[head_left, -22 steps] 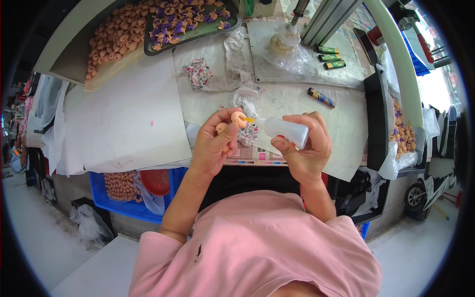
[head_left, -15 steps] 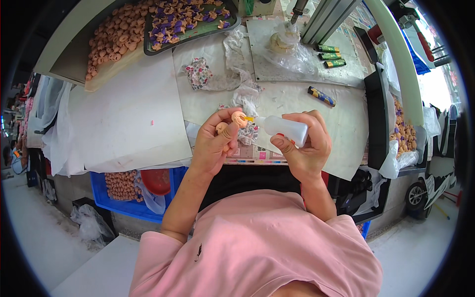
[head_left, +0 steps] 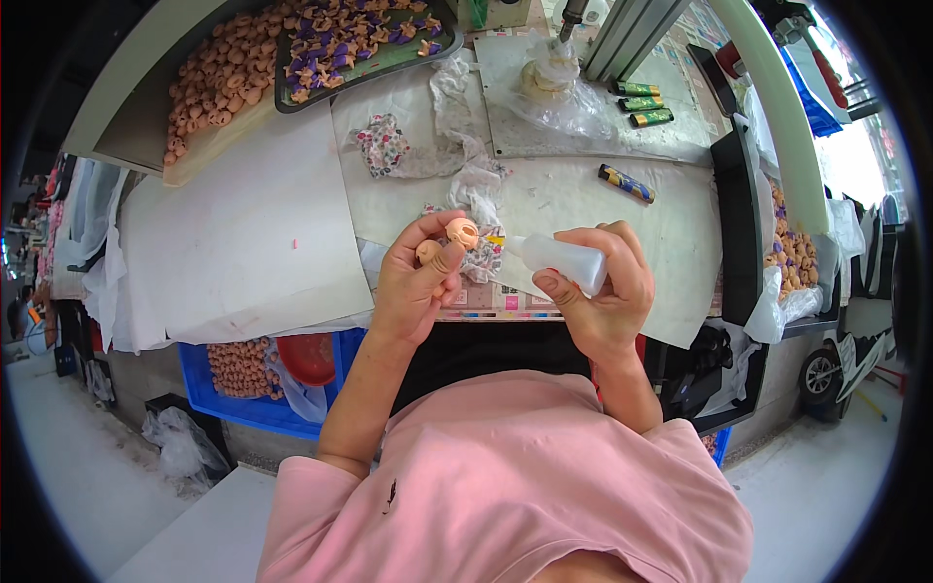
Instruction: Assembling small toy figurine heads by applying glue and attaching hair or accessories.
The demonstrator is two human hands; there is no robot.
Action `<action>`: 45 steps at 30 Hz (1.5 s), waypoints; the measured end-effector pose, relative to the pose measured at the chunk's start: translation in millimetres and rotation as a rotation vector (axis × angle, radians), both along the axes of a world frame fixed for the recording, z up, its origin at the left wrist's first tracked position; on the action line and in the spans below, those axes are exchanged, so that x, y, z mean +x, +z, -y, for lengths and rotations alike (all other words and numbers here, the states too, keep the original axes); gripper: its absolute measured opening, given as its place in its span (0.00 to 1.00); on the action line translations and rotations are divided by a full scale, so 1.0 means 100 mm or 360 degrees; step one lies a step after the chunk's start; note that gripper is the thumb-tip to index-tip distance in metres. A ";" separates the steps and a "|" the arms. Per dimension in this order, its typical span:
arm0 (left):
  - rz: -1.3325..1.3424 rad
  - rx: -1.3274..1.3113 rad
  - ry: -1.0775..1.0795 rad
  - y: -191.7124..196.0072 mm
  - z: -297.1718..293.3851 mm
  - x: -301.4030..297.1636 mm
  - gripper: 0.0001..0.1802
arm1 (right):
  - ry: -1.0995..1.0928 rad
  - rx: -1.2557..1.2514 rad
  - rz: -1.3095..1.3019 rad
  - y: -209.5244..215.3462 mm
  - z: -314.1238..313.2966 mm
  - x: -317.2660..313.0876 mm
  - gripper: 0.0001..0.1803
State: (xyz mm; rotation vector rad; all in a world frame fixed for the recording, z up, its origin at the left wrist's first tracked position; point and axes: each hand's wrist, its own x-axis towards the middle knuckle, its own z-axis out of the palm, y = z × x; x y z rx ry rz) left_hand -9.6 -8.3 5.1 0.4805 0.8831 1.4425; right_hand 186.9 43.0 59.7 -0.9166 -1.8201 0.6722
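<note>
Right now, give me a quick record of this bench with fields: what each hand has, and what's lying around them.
left hand: pinches two small peach-coloured doll parts at the fingertips
right hand: grips a translucent squeeze bottle, nozzle aimed at the parts
bench: pale, with crumpled clear plastic
far left: wooden tray of peach doll parts
far centre: dark tray of purple and peach pieces
far right: three green-banded tubes; one dark tube nearer
below bench: blue crate with more peach parts
</note>
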 end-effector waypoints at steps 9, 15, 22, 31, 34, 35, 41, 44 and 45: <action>0.0012 -0.0045 0.0032 0.05 -0.01 0.03 0.19 | 0.0018 -0.0009 -0.0049 0.00 0.01 -0.01 0.22; 0.0009 -0.0061 0.0014 0.05 -0.01 0.02 0.19 | 0.0047 -0.0015 -0.0048 -0.02 -0.01 -0.03 0.22; 0.0015 -0.0064 0.0016 0.05 -0.02 0.02 0.19 | 0.0024 -0.0063 -0.0070 -0.01 0.00 -0.01 0.22; 0.0008 -0.0053 0.0016 0.04 -0.03 0.03 0.19 | 0.0019 -0.0065 -0.0046 -0.02 -0.01 0.04 0.21; 0.0002 -0.0067 0.0024 0.04 -0.02 0.03 0.19 | 0.0017 -0.0055 -0.0066 -0.04 -0.01 0.06 0.21; -0.0006 -0.0046 0.0004 0.01 -0.02 0.02 0.20 | 0.0012 -0.0055 -0.0061 -0.04 -0.01 0.06 0.21; -0.0012 -0.0022 -0.0035 -0.01 0.00 0.01 0.22 | 0.0003 -0.0030 -0.0066 -0.04 -0.01 0.06 0.22; -0.0006 -0.0037 -0.0029 -0.01 -0.01 0.01 0.22 | -0.0013 -0.0044 -0.0106 -0.04 -0.01 0.06 0.22; 0.0005 -0.0046 -0.0015 -0.02 -0.01 0.01 0.22 | -0.0029 -0.0051 -0.0141 -0.05 0.00 0.06 0.22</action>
